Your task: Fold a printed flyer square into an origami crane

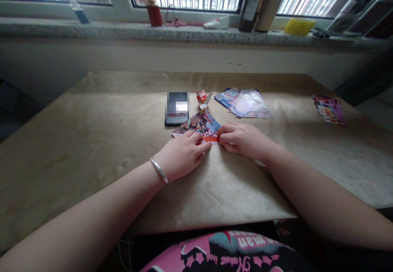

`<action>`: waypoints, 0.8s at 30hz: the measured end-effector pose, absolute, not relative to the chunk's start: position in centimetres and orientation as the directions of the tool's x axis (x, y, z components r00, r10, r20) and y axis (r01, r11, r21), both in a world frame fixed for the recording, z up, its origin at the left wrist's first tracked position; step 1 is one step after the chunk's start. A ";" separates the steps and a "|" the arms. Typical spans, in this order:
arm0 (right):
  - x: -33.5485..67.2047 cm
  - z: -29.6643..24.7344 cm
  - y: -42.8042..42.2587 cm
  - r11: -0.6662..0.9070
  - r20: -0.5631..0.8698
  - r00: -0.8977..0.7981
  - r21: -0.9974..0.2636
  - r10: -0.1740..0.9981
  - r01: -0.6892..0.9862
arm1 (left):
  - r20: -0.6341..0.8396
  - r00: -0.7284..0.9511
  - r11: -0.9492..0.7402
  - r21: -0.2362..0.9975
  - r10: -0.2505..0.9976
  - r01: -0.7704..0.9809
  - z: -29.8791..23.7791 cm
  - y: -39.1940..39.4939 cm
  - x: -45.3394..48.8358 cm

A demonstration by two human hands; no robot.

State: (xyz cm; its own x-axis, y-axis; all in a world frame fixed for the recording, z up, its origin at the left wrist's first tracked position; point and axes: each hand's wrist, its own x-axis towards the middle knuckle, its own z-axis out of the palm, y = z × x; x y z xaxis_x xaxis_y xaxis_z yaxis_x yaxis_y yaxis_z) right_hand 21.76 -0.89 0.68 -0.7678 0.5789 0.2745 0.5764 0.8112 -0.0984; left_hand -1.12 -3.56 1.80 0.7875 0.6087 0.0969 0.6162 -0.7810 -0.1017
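A folded, triangle-shaped sheet of colourful printed paper (201,121) lies on the table in front of me, an orange strip along its near edge. My left hand (186,151) is on its near left part, fingers bent and pressing on the edge. At the right corner, my right hand (241,140) pinches the paper between curled fingers and thumb. Just beyond the sheet's top stands a small red and grey folded-paper figure (203,99). To the left of that figure lies a phone (177,108), its screen partly blurred out.
A stack of printed paper sheets (244,103) lies beyond my right hand. Farther right is a pile of pink and purple printed papers (330,110). Along the windowsill (190,34) stand a red cylinder (154,14), a dark jar (254,5) and a yellow block (299,26).
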 end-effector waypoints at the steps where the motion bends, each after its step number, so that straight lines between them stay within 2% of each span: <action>1: 21.8 0.7 -0.9 0.808 0.270 -0.767 -0.095 0.583 0.581 | 0.100 0.788 -0.782 -0.104 0.607 0.615 1.8 -3.6 -1.1; 14: 22.4 1.4 -1.1 0.781 0.199 -0.767 0.012 0.611 0.625 | 0.116 0.792 -0.787 -0.095 0.600 0.610 1.6 -3.4 -1.2; 24: 22.7 2.3 -1.3 0.720 0.097 -0.719 0.028 0.688 0.693 | 0.112 0.796 -0.790 -0.101 0.595 0.605 1.5 -3.4 -1.2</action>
State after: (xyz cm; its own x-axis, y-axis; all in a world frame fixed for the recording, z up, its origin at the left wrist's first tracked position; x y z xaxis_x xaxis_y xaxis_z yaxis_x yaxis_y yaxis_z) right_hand 22.68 -1.31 2.30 -0.7188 0.6885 0.0969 0.6934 0.7200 0.0282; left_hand -1.21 -3.39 1.53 0.7961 0.5947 0.1124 0.6045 -0.7902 -0.1008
